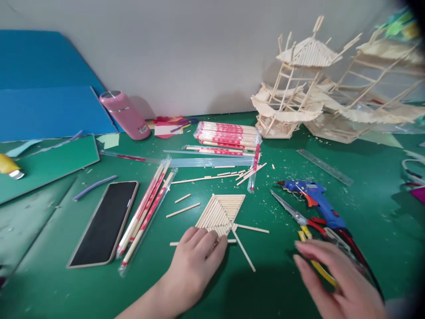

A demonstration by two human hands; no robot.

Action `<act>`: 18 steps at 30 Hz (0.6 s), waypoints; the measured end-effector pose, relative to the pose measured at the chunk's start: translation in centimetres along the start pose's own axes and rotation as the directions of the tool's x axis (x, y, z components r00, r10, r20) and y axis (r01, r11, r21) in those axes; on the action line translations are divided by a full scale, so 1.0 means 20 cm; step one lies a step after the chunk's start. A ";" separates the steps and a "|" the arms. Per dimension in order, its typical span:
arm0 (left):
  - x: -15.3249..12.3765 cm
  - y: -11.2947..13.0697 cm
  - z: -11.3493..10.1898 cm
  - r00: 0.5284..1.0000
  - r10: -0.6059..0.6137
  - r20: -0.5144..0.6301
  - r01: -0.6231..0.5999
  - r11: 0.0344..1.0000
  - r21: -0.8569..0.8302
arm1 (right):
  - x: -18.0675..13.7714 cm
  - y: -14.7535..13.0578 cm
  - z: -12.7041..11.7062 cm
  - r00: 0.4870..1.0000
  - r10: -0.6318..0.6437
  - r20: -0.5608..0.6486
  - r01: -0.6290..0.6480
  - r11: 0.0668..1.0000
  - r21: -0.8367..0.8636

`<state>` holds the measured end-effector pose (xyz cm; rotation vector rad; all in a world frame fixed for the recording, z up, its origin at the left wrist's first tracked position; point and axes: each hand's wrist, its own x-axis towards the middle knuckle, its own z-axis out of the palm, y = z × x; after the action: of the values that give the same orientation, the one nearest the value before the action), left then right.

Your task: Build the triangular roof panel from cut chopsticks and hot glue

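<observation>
My left hand (pixel 195 261) is closed over the lower edge of a flat panel of cut chopstick pieces (pixel 221 210), its fingers bent and pressed together. The fingers hide that edge. Two thin sticks (pixel 245 249) fan out from the panel's centre, and another lies crosswise under my hand. To the right, my right hand (pixel 335 277) is open, thumb and fingers apart, over the yellow-handled tool (pixel 320 270). Nothing shows between its fingertips. Just beyond it lie scissors (pixel 292 208) with red handles and a blue glue gun (pixel 314 199).
Wrapped chopsticks (pixel 146 208) and a phone (pixel 102 223) lie at left. Behind are a chopstick bundle (pixel 227 134), glue sticks (pixel 212 162), loose cut pieces (pixel 206 178) and a pink bottle (pixel 126 115). A stick-built tower (pixel 299 88) stands back right; a ruler (pixel 325 167) lies before it.
</observation>
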<state>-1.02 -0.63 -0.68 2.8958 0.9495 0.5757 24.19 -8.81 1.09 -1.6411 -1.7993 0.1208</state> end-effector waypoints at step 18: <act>0.10 -0.07 -0.02 0.998 0.053 0.018 -0.053 0.999 0.005 | 0.08 -0.16 0.34 0.973 -0.003 0.229 -0.054 0.968 0.243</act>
<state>-0.45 1.60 0.25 2.9342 0.8763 0.5505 17.85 -5.38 -1.83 -1.5195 -1.8446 0.5450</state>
